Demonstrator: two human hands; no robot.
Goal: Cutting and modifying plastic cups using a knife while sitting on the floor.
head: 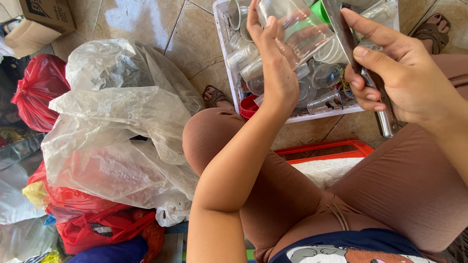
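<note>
Clear plastic cup point(292, 27) is being gripped by the left hand point(275, 63); a knife point(360, 73) is being clasped in the right hand point(404, 73) over a white crate point(222, 29).

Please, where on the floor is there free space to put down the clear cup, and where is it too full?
Bare tiles lie between the clear plastic bags and the white crate. A smaller patch lies between the crate and the red tray. The crate is crowded with cups. The left hand holds the clear cup; the right hand holds a knife.
</note>
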